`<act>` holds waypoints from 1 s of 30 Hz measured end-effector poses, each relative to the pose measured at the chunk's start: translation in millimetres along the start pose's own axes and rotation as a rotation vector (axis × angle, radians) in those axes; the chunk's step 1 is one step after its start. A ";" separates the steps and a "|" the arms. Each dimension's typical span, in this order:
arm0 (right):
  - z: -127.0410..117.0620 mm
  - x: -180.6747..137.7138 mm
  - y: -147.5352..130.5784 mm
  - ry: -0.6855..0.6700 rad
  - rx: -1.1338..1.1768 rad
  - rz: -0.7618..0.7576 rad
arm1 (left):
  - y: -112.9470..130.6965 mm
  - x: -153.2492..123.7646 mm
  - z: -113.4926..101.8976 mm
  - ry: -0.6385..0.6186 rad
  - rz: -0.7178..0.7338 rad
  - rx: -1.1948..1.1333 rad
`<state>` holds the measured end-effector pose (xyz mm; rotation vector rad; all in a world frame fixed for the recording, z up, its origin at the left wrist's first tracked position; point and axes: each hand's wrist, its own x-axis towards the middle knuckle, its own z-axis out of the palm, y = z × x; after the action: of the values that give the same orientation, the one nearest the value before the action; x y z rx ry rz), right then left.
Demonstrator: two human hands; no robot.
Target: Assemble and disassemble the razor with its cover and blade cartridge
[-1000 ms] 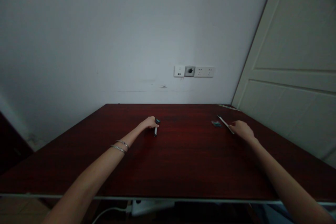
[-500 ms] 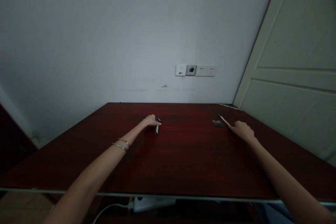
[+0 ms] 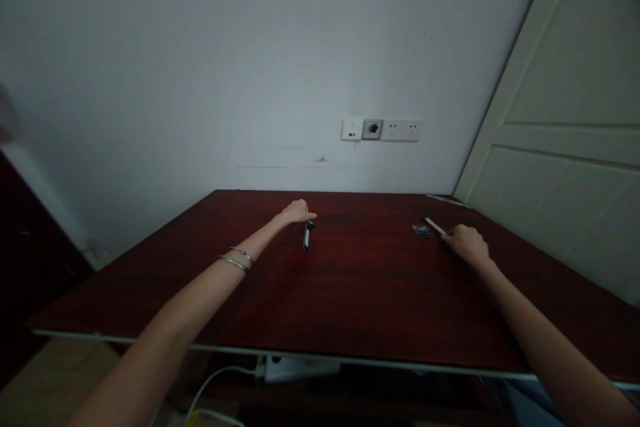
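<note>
My left hand (image 3: 299, 211) is over the left middle of the table, with one digit stretched out to the right. Just below that digit lies a slim black-and-white object (image 3: 307, 236) with a dark upper end; its kind is too small to make out. The hand appears off it, though contact at the dark end is hard to judge. On the right, my right hand (image 3: 467, 244) is closed around the near end of a slim light stick with a dark tip (image 3: 434, 224), pointing away to the left. Beside the stick lies a small dark, shiny packet (image 3: 421, 231).
The dark red table (image 3: 350, 300) meets a white wall with socket plates (image 3: 383, 129). A pale panelled door (image 3: 565, 180) borders its right side. Near the back right corner lies a thin pale strip (image 3: 449, 201). Below the front edge are a white box (image 3: 300, 369) and a cable (image 3: 215, 375).
My left hand has lifted up and back off the black-and-white object, which stays in place. My right hand keeps hold of the stick. The view has shifted slightly.
</note>
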<state>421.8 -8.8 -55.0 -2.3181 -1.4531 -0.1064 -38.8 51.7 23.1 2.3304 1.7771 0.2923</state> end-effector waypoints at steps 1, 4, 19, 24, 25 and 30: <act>-2.9 -2.5 -2.2 -0.016 0.009 0.006 | 1.5 -0.9 -2.1 0.013 0.009 -0.012; -14.5 -15.5 -20.4 -0.007 0.062 0.010 | 9.2 -3.8 -8.3 0.059 0.032 -0.079; -39.7 -127.9 -205.3 0.082 0.286 -0.501 | 84.3 -14.2 16.6 0.233 0.105 -0.425; -37.6 -139.7 -224.0 0.047 0.194 -0.534 | 82.0 -11.6 22.2 0.244 0.036 -0.415; -36.7 -141.5 -226.3 0.037 0.178 -0.538 | 80.6 -10.6 23.5 0.241 0.012 -0.434; -30.9 -151.0 -232.3 0.002 0.107 -0.571 | 74.9 -7.6 31.5 0.130 -0.128 -0.659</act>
<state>153.5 -60.2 0.4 -1.7586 -2.0221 -0.1830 37.2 23.8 13.0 1.7556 1.5530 0.8726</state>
